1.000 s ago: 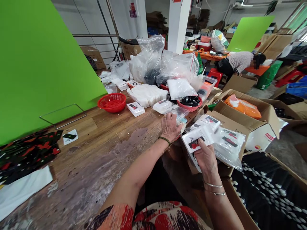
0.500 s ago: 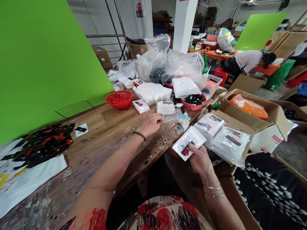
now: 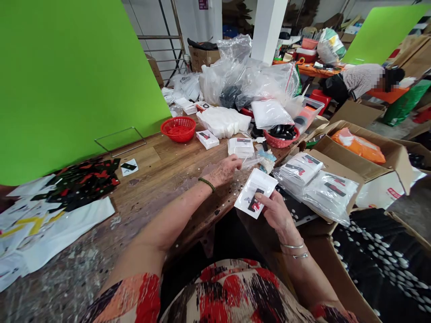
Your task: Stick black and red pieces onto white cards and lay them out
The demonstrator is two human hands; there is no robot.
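In the head view my right hand [image 3: 276, 211] grips a white printed packet [image 3: 247, 198] by its lower right edge. The thumb lies over the red and black picture on its front. My left hand [image 3: 225, 171] is low over the wooden table, its fingers curled beside a clear plastic bag [image 3: 249, 162]. Whether anything is pinched there is too small to tell. Just beyond those fingers is a stack of similar packets [image 3: 241, 148]. Another small stack of packets [image 3: 207, 139] stands farther left.
Bagged packets [image 3: 332, 190] lie on a carton at the right, by a box of black items with white dots [image 3: 377, 264]. A red basket [image 3: 178, 130], white bags [image 3: 224, 122] and a pink basket [image 3: 281, 141] line the table's back. Dark pieces [image 3: 81, 184] are heaped left.
The view has turned slightly, so the scene sits farther right. My right hand has brought the packet leftward, closer to my left hand. The left fingers look a little looser.
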